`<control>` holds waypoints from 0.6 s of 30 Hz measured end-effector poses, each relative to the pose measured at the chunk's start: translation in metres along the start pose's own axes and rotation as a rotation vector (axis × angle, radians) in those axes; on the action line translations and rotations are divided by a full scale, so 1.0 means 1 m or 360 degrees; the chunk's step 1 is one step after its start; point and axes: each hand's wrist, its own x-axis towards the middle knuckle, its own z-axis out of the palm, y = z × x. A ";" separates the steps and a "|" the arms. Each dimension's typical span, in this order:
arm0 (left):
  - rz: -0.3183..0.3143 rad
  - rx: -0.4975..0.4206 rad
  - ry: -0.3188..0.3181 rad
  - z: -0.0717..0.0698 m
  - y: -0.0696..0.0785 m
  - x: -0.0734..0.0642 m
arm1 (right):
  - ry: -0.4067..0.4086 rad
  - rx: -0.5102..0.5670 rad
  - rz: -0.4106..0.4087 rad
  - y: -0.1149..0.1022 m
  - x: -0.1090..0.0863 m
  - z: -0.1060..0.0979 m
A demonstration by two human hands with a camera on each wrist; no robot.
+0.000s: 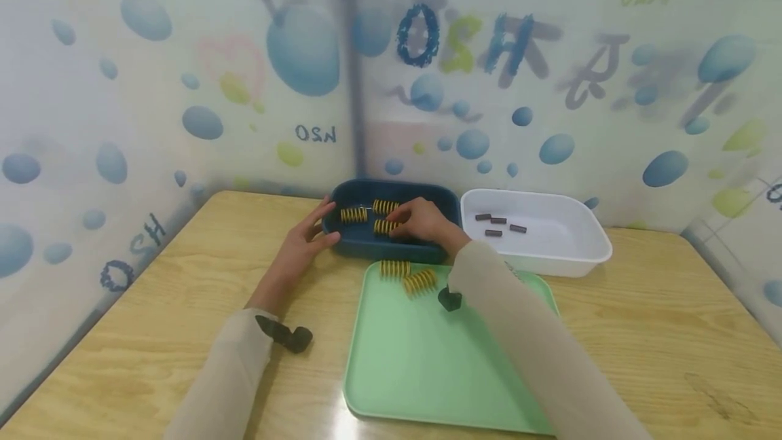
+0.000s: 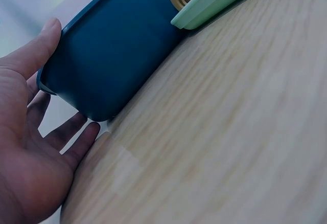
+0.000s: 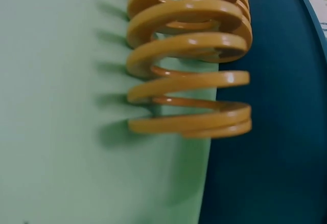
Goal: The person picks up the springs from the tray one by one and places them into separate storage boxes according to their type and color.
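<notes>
Inside the dark blue bin [image 1: 391, 250], my right hand [image 1: 423, 221] pinches the end of a yellow coil spring [image 1: 383, 227] between thumb and fingertips. Two more yellow springs lie in the bin, a left spring [image 1: 354, 215] and a rear spring [image 1: 384, 206]. My left hand [image 1: 301, 242] rests against the bin's left end, its thumb [image 2: 43, 47] at the rim and its fingers fairly straight and spread. On the green tray's far edge lie a yellow spring [image 1: 395, 269] and a tilted yellow spring [image 1: 419, 282]; the right wrist view shows such springs [image 3: 186, 81] close up.
The green tray [image 1: 421, 358] lies on the wooden table [image 1: 660, 331] in front of the blue bin. To the bin's right stands a white bin [image 1: 574, 253] with several small dark brown cylinders [image 1: 498, 221]. A patterned curtain [image 1: 256, 121] hangs behind the table.
</notes>
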 end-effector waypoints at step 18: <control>0.0024 0.0010 -0.0002 -0.003 -0.013 0.004 | 0.0039 0.0111 -0.0010 -0.001 0.000 0.000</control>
